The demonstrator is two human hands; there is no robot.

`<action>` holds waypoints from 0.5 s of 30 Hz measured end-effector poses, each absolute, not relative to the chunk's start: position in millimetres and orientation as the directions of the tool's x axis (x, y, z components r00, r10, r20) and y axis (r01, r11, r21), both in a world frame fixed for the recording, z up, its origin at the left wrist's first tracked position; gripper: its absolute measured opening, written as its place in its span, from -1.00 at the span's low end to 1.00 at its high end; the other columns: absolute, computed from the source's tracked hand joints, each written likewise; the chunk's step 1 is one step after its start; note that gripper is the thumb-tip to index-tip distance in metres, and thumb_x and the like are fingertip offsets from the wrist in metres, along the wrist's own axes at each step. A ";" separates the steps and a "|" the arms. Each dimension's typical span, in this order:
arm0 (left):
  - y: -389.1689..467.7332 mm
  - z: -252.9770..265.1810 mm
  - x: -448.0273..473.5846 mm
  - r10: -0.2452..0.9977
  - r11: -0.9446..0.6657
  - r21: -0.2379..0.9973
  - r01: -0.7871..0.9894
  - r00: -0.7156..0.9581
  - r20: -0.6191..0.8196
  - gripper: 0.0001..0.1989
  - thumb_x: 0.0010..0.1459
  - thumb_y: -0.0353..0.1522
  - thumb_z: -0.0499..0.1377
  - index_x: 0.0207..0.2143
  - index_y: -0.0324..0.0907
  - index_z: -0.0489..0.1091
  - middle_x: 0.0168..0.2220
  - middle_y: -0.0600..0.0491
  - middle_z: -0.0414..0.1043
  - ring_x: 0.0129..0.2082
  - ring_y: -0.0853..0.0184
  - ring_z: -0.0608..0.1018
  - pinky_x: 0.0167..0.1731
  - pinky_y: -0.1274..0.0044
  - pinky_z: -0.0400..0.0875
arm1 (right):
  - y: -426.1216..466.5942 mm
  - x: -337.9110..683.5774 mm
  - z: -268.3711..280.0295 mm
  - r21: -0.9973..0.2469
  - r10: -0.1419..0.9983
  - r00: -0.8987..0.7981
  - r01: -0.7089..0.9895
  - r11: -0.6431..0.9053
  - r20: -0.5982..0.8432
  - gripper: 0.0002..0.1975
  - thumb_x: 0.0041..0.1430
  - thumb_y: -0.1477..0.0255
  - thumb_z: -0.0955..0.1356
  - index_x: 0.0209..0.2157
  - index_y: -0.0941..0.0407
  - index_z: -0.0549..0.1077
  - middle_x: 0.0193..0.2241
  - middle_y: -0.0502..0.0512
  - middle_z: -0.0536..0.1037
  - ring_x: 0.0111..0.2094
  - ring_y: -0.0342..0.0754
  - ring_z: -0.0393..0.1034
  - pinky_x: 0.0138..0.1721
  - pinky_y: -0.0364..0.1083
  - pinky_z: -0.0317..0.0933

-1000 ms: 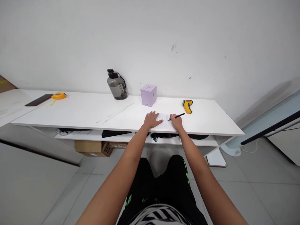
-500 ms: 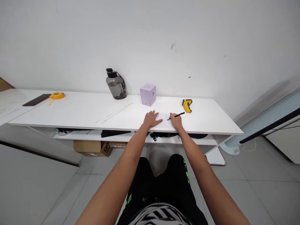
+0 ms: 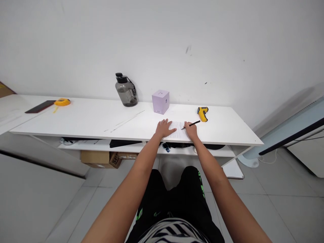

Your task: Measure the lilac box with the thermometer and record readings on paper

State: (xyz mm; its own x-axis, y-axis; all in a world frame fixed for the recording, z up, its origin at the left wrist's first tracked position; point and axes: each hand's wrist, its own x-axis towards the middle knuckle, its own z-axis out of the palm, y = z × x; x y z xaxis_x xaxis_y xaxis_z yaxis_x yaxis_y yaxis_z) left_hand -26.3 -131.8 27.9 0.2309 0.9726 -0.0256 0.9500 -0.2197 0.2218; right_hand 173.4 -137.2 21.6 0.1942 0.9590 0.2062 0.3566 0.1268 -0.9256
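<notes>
A sheet of paper [image 3: 178, 130] with lines of small marks lies near the front edge of the white table [image 3: 96, 118]. Flat on its left side rests my left hand [image 3: 164, 128], fingers spread and thumb pointing right. My right hand [image 3: 191, 130] is closed around a black pen [image 3: 194, 124], whose tip meets the paper or hovers just over it. The pen slants up to the right. Beyond the paper stands a lilac box [image 3: 160, 102]. A yellow and black infrared thermometer [image 3: 203, 114] lies to the right of the box.
Farther left, a grey water bottle [image 3: 126, 92] stands near the wall. An orange tape measure [image 3: 62, 102] touches a dark flat slab [image 3: 40, 106]. Under the tabletop, a shelf [image 3: 101, 145] holds several items, and cardboard boxes [image 3: 97, 158] sit below it.
The view has shifted very slightly, so everything appears a few pixels over. Both hands keep their places on the paper, and the pen stays in my right hand.
</notes>
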 end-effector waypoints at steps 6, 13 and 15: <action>-130.7 26.8 -27.0 0.972 -0.222 0.232 0.947 0.234 -0.026 -0.11 0.25 0.18 -0.13 0.45 -0.13 0.03 0.52 -0.12 -0.17 0.51 0.00 -0.07 0.43 0.17 -0.16 | -137.6 173.0 19.0 -0.923 0.953 0.213 0.362 0.128 0.216 -0.64 0.15 0.17 0.26 -0.61 0.05 0.43 -0.53 0.07 0.56 -0.35 0.04 0.43 -0.22 -0.05 0.24; -131.0 28.1 -26.9 0.973 -0.216 0.240 0.946 0.229 -0.025 -0.12 0.24 0.19 -0.12 0.44 -0.11 0.05 0.52 -0.10 -0.16 0.51 0.01 -0.06 0.43 0.17 -0.15 | -134.4 172.6 17.9 -0.922 0.960 0.187 0.365 0.128 0.207 -0.65 0.13 0.19 0.25 -0.61 0.06 0.42 -0.54 0.05 0.55 -0.35 0.01 0.41 -0.23 -0.07 0.23; -131.1 28.2 -26.9 0.974 -0.213 0.244 0.946 0.226 -0.024 -0.12 0.24 0.19 -0.12 0.44 -0.10 0.05 0.52 -0.10 -0.16 0.51 0.02 -0.07 0.43 0.17 -0.16 | -133.9 172.8 18.1 -0.923 0.963 0.183 0.365 0.122 0.200 -0.65 0.13 0.19 0.25 -0.61 0.06 0.42 -0.54 0.04 0.54 -0.35 0.01 0.41 -0.24 -0.07 0.23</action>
